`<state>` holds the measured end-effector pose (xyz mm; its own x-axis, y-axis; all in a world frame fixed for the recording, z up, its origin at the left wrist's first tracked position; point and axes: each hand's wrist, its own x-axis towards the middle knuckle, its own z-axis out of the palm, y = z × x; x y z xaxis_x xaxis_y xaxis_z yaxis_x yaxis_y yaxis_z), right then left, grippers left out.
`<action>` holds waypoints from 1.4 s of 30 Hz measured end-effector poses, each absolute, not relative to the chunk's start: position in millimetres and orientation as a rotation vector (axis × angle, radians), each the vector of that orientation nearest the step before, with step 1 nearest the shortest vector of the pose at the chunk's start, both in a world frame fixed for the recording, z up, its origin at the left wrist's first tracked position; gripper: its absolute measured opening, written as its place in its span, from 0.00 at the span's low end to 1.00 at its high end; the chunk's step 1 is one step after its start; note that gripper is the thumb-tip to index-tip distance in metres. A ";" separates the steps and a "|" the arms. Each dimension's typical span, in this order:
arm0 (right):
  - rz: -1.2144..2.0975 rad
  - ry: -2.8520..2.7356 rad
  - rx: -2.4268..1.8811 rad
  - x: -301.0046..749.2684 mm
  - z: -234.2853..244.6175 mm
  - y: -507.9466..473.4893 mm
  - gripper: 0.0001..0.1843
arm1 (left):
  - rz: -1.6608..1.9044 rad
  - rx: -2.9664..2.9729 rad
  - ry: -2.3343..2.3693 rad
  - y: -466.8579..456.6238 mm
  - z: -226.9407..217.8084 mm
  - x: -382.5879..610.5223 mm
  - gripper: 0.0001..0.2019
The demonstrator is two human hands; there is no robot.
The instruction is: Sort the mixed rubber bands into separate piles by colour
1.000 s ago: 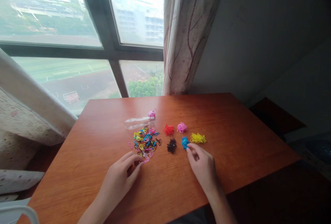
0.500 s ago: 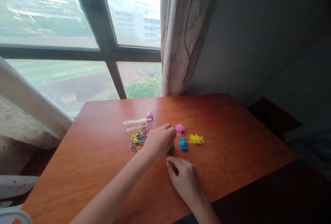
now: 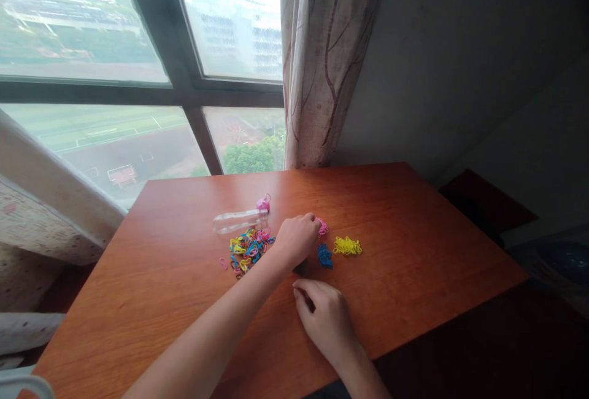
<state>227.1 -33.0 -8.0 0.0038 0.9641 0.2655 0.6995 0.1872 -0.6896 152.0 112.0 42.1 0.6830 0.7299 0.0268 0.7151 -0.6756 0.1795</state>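
Note:
My left hand (image 3: 297,239) reaches across the wooden table (image 3: 414,245), its fingers curled together at the edge of a small pink pile of rubber bands (image 3: 323,227). What they pinch is hidden. This hand covers whatever lies just left of the pink pile. My right hand (image 3: 324,319) rests nearer to me with its fingers curled under and nothing visible in them. A dark pile (image 3: 301,267) peeks out between the two hands. A blue pile (image 3: 324,256) and a yellow pile (image 3: 347,245) lie to the right. A mixed heap of coloured bands (image 3: 246,248) lies left of my left wrist.
A clear plastic bottle (image 3: 234,221) lies on its side behind the mixed heap, with a pink cap (image 3: 263,204) beside its mouth. A curtain (image 3: 322,61) hangs at the table's far edge next to the window (image 3: 138,80). A cushion (image 3: 37,227) sits to the left.
My left hand left the near side of the mixed heap and reached right to the pink pile. My right hand drew back from the blue pile toward me.

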 end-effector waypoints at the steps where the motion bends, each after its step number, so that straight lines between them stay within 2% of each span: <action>1: 0.471 -1.758 -1.574 227.2 -8.5 -33.1 0.12 | 0.136 2.738 1.188 112.0 41.9 152.0 0.10; 11: 0.457 -1.757 -1.559 227.3 -9.8 -33.3 0.12 | 0.159 2.735 1.231 108.2 49.5 144.1 0.10; 19: 0.446 -1.810 -1.601 226.3 -9.9 -34.9 0.12 | 0.222 2.653 1.415 80.9 64.9 67.4 0.11; 27: 0.437 -1.851 -1.648 218.8 -6.6 -30.9 0.10 | 0.285 2.434 1.594 38.7 35.1 -10.7 0.11; 42: 0.374 -1.962 -1.652 197.9 -3.4 -23.8 0.08 | 0.328 2.294 1.637 9.0 10.0 -13.9 0.11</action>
